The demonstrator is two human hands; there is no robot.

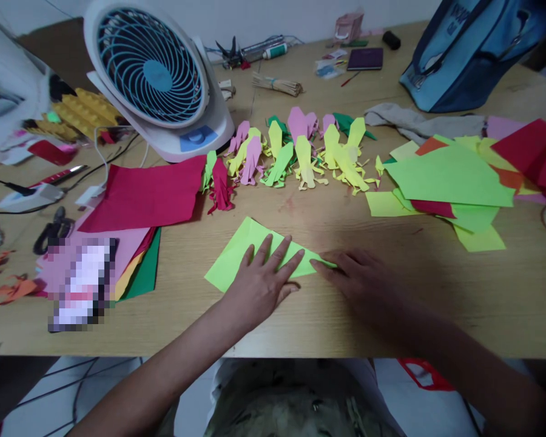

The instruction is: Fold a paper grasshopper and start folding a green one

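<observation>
A light green folded sheet of paper (230,255) lies on the wooden table in front of me, narrowing to a point at its right end. My left hand (266,273) rests flat on its middle with the fingers spread. At the pointed right end, the fingertips of my right hand (357,273) are pressed together on the paper. Behind the sheet stands a row of cut paper figures, among them a red one (221,185), a yellow one (304,161) and a pink one (252,158).
Red paper (150,194) and a blurred-out device (84,282) lie at left, near black scissors (54,230). A white fan (209,115) stands behind them. Loose coloured sheets (455,173) are piled at right, below a blue bag (468,60). The table's front edge (300,352) is near.
</observation>
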